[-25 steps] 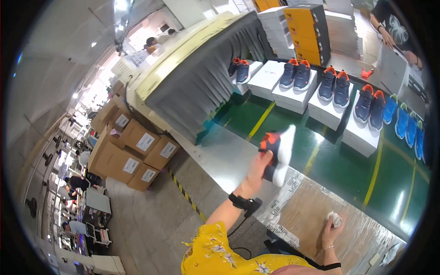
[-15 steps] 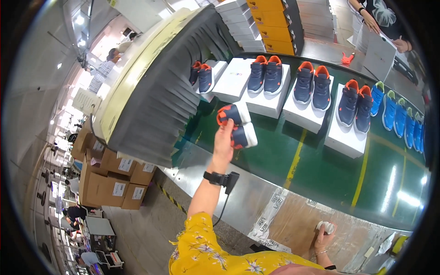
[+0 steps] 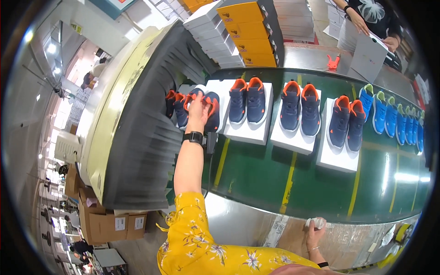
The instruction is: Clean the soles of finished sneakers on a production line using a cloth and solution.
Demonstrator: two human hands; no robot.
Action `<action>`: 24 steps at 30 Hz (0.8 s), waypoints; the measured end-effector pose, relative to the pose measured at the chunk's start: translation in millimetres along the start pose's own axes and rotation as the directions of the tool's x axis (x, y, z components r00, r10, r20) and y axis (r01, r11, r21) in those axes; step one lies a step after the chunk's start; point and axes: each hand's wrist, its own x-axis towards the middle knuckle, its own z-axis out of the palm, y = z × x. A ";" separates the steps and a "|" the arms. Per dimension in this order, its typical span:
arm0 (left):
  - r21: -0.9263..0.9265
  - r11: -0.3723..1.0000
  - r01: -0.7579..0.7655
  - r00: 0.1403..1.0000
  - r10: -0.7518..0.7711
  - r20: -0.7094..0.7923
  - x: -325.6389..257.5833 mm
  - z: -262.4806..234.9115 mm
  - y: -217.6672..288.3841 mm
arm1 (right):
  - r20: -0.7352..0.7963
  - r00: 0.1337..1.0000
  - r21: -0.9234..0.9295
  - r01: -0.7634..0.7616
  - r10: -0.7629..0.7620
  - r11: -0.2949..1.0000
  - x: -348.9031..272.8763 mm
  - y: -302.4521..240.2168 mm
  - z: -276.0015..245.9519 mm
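My left hand (image 3: pixel 197 112) is stretched out to the far left of the belt, its fingers closed around a pair of navy sneakers (image 3: pixel 212 115) with orange linings. The pair is over the left part of a white shoebox (image 3: pixel 223 88); whether it touches the lid is hidden by the hand. Close beside it another navy pair (image 3: pixel 180 110) stands by the dark curtain. At the near edge, my right hand (image 3: pixel 314 237) is closed on a small white round object (image 3: pixel 316 223), which its fingers partly cover; its kind does not show.
Along the green belt (image 3: pixel 252 174), navy sneakers (image 3: pixel 247 101) stand in pairs on white boxes (image 3: pixel 293 140). Blue shoes (image 3: pixel 389 117) line the right. A grey strip curtain (image 3: pixel 142 123) hangs at left. Stacked boxes (image 3: pixel 254 46) and a co-worker's hands (image 3: pixel 360 23) are beyond.
My left hand has carried the navy pair away from me and left, from above the bare belt to the leftmost white box. My right hand still holds the white object near the edge.
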 end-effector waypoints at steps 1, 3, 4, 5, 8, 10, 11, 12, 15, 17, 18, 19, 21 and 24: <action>0.030 1.000 0.003 1.000 -0.003 0.008 15.1 1.9 0.5 | -0.002 1.000 -0.006 0.012 -0.012 1.000 4.4 -0.1 5.9; 0.335 0.932 -0.140 0.990 0.141 0.021 45.5 2.1 -4.5 | -0.030 1.000 0.010 0.005 -0.005 1.000 12.3 -2.2 18.9; 0.461 0.867 -0.190 0.973 0.230 -0.032 38.3 36.2 -29.3 | -0.081 0.997 0.003 -0.005 0.005 1.000 13.1 -2.3 18.9; 0.628 0.733 -0.260 0.962 0.252 0.103 26.8 58.0 -32.6 | -0.091 0.996 -0.016 -0.022 0.020 1.000 15.9 -3.1 22.2; 0.861 0.092 -0.500 0.838 0.301 0.454 6.8 89.0 -63.2 | -0.074 0.993 -0.038 -0.098 0.095 0.994 21.2 -2.3 36.6; 0.821 -0.219 -0.527 0.832 0.064 0.551 -18.4 116.2 -78.7 | -0.012 0.998 -0.088 -0.068 0.067 0.994 24.6 -8.5 46.5; 0.811 -0.310 -0.496 0.864 -0.077 0.498 -8.6 115.2 -97.1 | -0.003 0.997 -0.093 -0.073 0.073 0.993 24.8 -7.7 47.8; 0.829 -0.337 -0.446 0.888 -0.053 0.457 -6.4 119.7 -110.7 | 0.019 1.000 -0.135 -0.020 0.023 0.991 27.3 -6.0 50.0; 0.842 -0.438 -0.316 0.936 0.003 0.353 4.1 132.0 -129.4 | 0.035 0.999 -0.127 -0.013 0.018 0.992 32.0 -1.6 50.8; 0.853 -0.440 -0.280 0.938 0.062 0.340 4.6 135.3 -136.3 | 0.014 1.000 -0.116 0.004 -0.003 0.993 36.8 0.8 49.7; 0.845 -0.457 -0.278 0.928 0.098 0.359 0.3 137.0 -138.1 | 0.031 0.999 -0.131 0.044 -0.040 0.990 37.3 -1.0 49.0; 0.836 -0.474 -0.277 0.915 0.134 0.380 -4.2 139.2 -137.5 | 0.019 0.999 -0.125 0.039 -0.037 0.991 37.5 -4.4 47.8; 0.794 -0.506 -0.338 0.859 0.178 0.479 -1.1 131.7 -133.7 | 0.067 0.995 -0.187 0.081 -0.070 0.979 39.2 -14.5 48.9; 0.819 -0.485 -0.306 0.904 0.120 0.409 10.6 134.0 -133.1 | 0.067 0.990 -0.152 0.129 -0.120 0.980 36.4 -8.3 45.6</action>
